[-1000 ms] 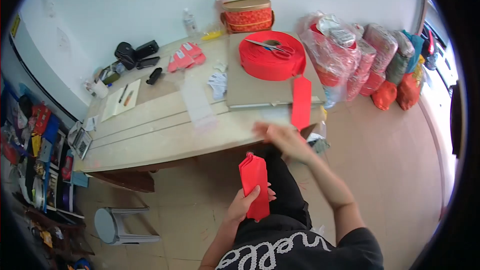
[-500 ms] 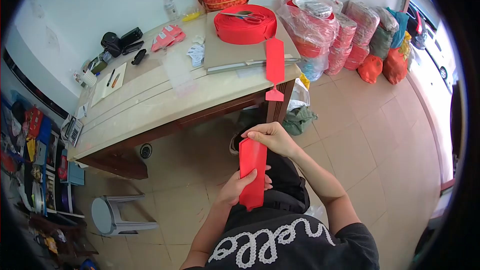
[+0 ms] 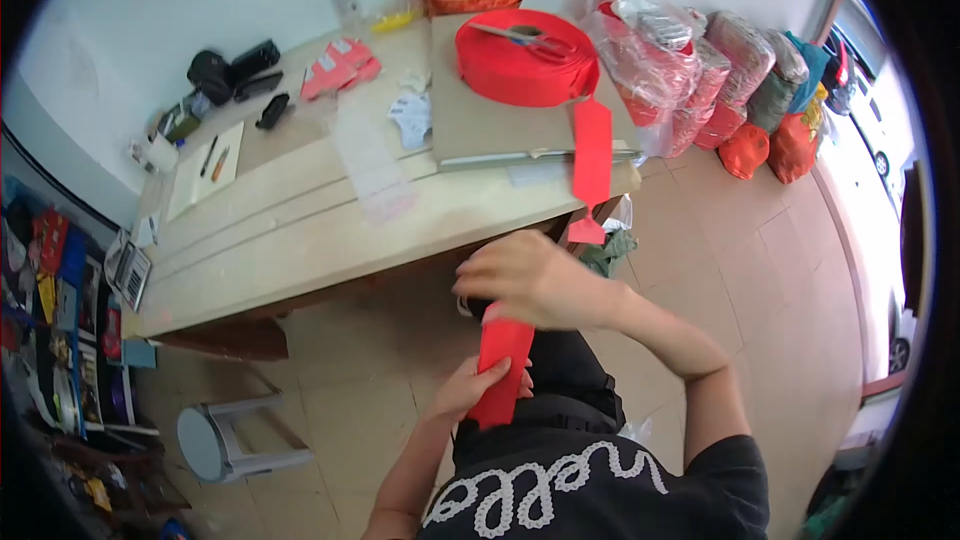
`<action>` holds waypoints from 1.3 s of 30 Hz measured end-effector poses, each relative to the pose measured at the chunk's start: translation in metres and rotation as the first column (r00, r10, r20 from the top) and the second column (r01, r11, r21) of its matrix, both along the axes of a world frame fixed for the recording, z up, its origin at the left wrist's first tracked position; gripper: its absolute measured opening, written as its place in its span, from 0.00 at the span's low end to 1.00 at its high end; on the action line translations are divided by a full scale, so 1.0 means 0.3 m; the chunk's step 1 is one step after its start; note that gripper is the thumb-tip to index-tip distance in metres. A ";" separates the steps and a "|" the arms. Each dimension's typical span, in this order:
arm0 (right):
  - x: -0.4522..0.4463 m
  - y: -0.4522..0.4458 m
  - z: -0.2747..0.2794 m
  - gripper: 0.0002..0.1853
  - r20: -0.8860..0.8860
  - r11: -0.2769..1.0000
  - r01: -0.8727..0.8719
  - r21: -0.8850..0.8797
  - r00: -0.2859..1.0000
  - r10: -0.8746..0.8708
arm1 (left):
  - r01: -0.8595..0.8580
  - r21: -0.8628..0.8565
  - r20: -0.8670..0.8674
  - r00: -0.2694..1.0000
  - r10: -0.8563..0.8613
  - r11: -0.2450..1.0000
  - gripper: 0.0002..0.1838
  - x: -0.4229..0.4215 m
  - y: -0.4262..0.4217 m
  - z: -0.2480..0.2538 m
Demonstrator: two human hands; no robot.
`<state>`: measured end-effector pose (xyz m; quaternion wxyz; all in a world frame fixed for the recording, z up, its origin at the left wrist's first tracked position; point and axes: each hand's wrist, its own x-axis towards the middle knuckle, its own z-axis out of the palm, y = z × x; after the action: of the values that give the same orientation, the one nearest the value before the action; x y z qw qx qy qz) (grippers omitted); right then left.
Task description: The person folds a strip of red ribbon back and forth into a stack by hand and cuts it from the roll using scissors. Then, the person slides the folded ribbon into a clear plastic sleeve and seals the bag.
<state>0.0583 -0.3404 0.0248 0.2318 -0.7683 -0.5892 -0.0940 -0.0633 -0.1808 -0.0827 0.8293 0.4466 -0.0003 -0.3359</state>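
Observation:
My left hand (image 3: 475,388) is closed around a stack of red ribbon strips (image 3: 503,365) above my lap, with the thumb across the front. Just over the top end of the strips is my right hand (image 3: 535,280), blurred by motion. Its fingers reach left and look apart from the thumb, and I see nothing held in them. On the table lies a large red ribbon roll (image 3: 520,70) with scissors (image 3: 535,38) on top. From that roll a cut-shaped ribbon end (image 3: 592,155) hangs over the table's front edge.
The roll rests on a grey-brown board (image 3: 455,130) on the table (image 3: 290,230). Pink packets (image 3: 340,68), a notebook (image 3: 190,185) and a calculator (image 3: 132,275) lie further left. A grey stool (image 3: 205,445) stands on the floor; plastic-wrapped bundles (image 3: 735,70) line the wall.
My right hand has lifted off the top of the red strips and moved slightly up. My left hand keeps its hold. The view has tilted and shifted a little.

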 end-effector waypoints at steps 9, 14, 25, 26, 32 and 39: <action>0.016 0.230 -0.093 0.05 0.122 0.701 -0.284 -0.655 0.875 0.468 | 0.027 0.427 0.172 0.979 -0.110 0.904 0.14 0.049 0.179 0.014; 0.051 0.177 -0.155 0.06 -0.231 0.840 -0.379 -0.389 0.922 0.310 | 0.250 0.293 0.139 0.944 -0.300 0.923 0.32 0.091 0.338 0.014; -0.167 0.077 -0.462 0.13 -0.987 0.863 0.505 -0.027 0.124 -0.104 | -0.634 -0.334 0.029 0.732 0.681 0.697 0.41 0.142 0.022 -0.046; -0.179 0.076 -0.466 0.14 -0.988 0.867 0.497 -0.034 0.115 -0.105 | -0.661 -0.219 0.014 0.733 0.680 0.718 0.36 0.147 0.010 -0.047; -0.123 0.006 -0.379 0.13 -0.845 0.911 0.351 -0.218 0.399 -0.356 | -0.674 -0.165 -0.146 0.739 0.658 0.720 0.22 0.145 0.006 -0.088; 0.119 0.061 -0.335 0.25 -0.962 0.947 0.264 0.181 0.250 0.114 | -0.446 -0.065 -0.215 0.880 0.424 0.893 0.22 0.091 -0.035 -0.022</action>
<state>0.0939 -0.3220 -0.0758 0.6539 -0.6455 -0.2635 0.2938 -0.0362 -0.1912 -0.0893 0.9033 0.3528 0.1624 -0.1824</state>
